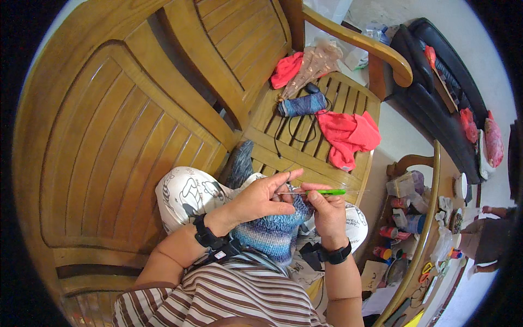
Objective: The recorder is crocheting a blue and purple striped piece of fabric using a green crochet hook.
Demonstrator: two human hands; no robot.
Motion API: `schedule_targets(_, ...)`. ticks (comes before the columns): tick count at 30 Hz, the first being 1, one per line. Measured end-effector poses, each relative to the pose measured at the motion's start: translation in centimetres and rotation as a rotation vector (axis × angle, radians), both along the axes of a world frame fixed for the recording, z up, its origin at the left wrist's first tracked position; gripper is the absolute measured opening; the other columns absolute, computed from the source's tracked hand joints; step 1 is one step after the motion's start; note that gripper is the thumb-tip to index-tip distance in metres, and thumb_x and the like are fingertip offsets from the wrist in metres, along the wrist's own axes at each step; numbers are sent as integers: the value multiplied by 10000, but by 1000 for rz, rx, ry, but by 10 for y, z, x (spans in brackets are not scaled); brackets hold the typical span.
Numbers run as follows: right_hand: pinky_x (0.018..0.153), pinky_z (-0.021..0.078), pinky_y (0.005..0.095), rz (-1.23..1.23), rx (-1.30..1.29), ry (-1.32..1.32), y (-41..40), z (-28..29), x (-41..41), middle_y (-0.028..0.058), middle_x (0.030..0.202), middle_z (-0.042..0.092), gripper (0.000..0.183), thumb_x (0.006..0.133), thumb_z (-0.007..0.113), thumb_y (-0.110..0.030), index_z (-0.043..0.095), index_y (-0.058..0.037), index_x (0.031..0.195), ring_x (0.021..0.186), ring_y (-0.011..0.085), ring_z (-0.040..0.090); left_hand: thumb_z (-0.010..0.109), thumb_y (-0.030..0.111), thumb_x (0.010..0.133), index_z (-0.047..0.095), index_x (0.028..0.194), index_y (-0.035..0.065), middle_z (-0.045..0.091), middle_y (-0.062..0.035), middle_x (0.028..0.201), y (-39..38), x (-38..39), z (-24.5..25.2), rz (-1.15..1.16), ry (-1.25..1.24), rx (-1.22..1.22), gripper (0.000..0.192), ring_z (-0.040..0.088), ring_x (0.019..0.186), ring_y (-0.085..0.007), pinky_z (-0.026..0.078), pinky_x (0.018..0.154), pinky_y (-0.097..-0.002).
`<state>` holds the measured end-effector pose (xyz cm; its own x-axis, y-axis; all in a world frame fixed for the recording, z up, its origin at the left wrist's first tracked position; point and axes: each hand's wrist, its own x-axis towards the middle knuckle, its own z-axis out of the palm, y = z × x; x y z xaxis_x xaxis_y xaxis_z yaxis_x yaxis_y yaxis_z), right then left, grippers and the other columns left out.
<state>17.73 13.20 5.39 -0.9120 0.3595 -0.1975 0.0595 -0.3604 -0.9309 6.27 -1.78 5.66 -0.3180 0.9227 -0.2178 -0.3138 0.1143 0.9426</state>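
My right hand [330,212] grips the green handle of a crochet hook [333,191], its thin metal shaft pointing left toward my other hand. Grey-blue yarn runs over the raised index finger of my left hand [257,196], whose other fingers pinch the work near the shaft. Below both hands, a striped piece of blue, white and purple yarn work [265,235] hangs over my lap. Fingers hide its upper edge and the hook's tip. On the bench seat ahead lies a cylindrical skein of blue variegated yarn [302,105].
A black cord [291,126], coral-red cloth [349,137] and a brown patterned bundle [312,65] lie on the slatted wooden bench [261,141]. A curved armrest [359,36] bounds its far end. To the right, a cluttered table [425,229] holds scissors [425,272].
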Motion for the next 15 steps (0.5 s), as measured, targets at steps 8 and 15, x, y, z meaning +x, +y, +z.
schedule_targets(8, 734, 462, 267, 9, -177, 81, 12, -6, -6, 109, 884, 652, 211, 848, 585, -152, 603, 14, 976, 766, 149, 598, 661, 40, 734, 279, 1372, 37, 532, -3, 911, -10, 1, -15, 68, 92, 89, 744, 473, 893, -69, 384, 823, -213)
schedule_targets(15, 714, 480, 310, 104, -115, 60, 21, 3, -9, 169, 871, 642, 228, 847, 585, -196, 577, 11, 942, 772, 201, 619, 599, -6, 748, 318, 1340, -11, 546, 1, 931, -10, -1, -6, 90, 78, 125, 656, 485, 873, -58, 366, 863, -212)
